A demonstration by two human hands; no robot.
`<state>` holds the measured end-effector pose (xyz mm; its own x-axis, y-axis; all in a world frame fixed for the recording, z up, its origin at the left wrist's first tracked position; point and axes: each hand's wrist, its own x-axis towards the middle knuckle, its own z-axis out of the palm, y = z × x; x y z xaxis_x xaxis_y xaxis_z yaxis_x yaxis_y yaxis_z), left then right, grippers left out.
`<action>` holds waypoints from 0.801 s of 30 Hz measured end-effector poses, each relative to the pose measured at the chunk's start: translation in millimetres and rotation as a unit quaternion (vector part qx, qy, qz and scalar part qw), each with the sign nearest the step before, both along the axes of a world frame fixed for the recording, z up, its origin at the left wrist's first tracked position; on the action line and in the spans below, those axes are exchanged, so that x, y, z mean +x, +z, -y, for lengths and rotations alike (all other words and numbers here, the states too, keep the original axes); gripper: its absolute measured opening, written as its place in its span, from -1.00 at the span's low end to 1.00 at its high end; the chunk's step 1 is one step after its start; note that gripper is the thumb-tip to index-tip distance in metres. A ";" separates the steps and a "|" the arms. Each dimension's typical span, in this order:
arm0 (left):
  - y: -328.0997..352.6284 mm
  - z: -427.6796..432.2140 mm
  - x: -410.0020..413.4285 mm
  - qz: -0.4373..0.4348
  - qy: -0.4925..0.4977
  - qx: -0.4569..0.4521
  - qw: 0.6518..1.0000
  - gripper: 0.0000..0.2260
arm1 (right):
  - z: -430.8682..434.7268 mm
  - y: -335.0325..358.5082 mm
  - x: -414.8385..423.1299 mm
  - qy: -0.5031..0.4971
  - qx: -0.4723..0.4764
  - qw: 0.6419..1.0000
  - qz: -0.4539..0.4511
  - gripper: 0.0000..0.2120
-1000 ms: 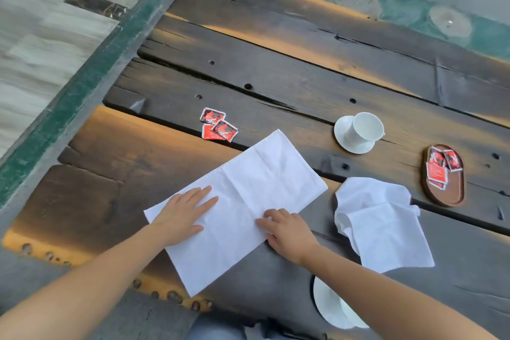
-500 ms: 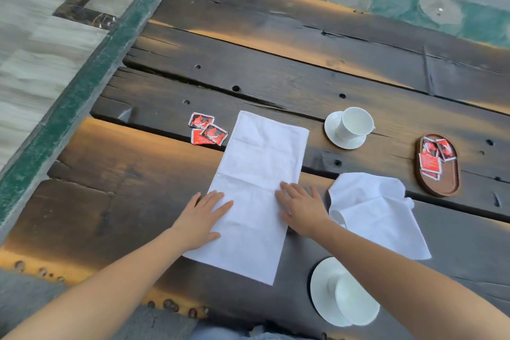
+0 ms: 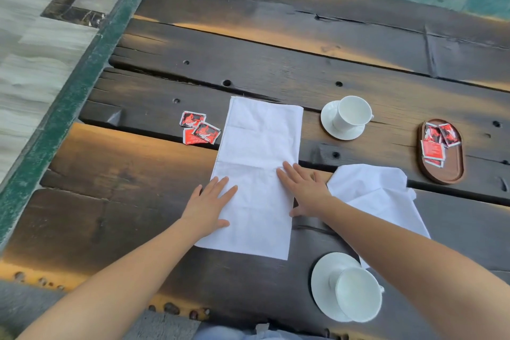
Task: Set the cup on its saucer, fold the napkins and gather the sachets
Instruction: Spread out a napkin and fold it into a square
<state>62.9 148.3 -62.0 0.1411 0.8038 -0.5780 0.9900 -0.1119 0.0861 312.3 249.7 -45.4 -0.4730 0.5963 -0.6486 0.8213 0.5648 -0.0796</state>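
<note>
Between the loose sachets (image 3: 200, 130) and crumpled napkin (image 3: 378, 196), the half-folded napkin (image 3: 258, 174) lies flat on the surface (image 3: 124, 168). Left hand (image 3: 208, 205) and right hand (image 3: 305, 190) press it, fingers spread. Align edges before creasing.

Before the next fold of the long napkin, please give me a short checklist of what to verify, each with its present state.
1. Long napkin lies flat: ok.
2. Left hand and right hand both press flat on it: ok.
3. Loose sachets are clear of the napkin's left edge: cannot tell, they are very close.
4. Second napkin is folded: not ok, crumpled.
5. Both cups stand on saucers, far cup and near cup: ok.
</note>
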 end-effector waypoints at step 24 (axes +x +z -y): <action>5.9 22.0 17.4 0.063 -0.069 0.051 0.994 -0.46 | 47.9 16.2 -13.6 0.047 -0.062 0.989 -0.124 -0.82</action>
<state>80.3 126.3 -56.1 0.3202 0.8256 -0.4646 0.9467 -0.2603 0.1900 298.7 201.8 -29.2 -0.6759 0.4648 -0.5719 0.7124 0.6108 -0.3455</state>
